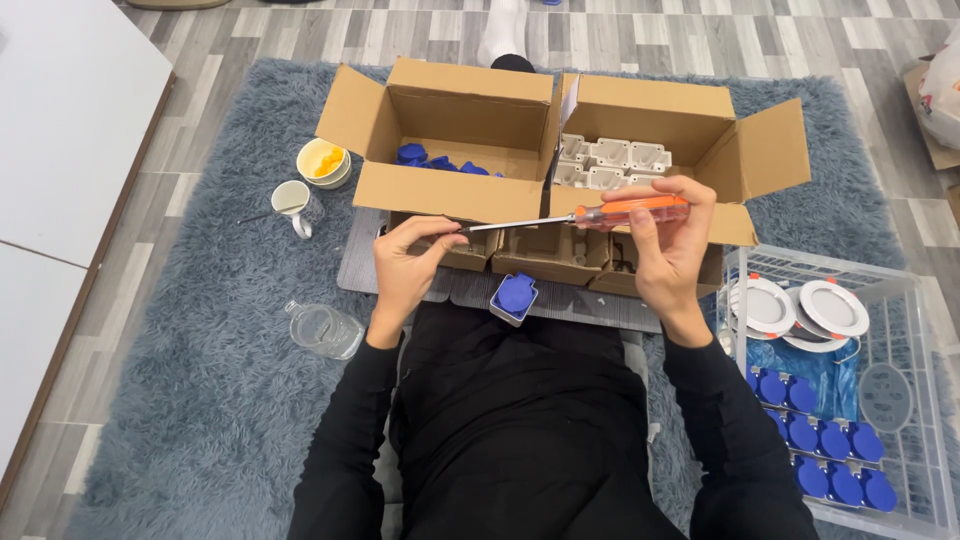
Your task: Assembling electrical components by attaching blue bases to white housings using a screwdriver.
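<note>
Surroundings: two open cardboard boxes side by side on a shaggy grey rug (pixel 200 380) — left box (pixel 440 135) holds blue caps, right box (pixel 660 125) holds white moulded plastic parts. Smaller brown cartons (pixel 550 255) sit directly under the hands. A blue-topped part (pixel 514 298) lies at the lap edge. Left of the boxes: yellow-filled bowl (pixel 323 162), white mug (pixel 297 205), clear jar (pixel 325 330) on its side. Wire crate (pixel 900 400) at right holds round white lamps and blue caps.

Screwdriver (pixel 575 217): clear orange handle, slim steel shaft, long axis near horizontal, tip pointing left. Right hand (pixel 670 245) is wrapped around the handle; left hand (pixel 412 262) pinches at the tip — what it pinches is too small to tell.
</note>
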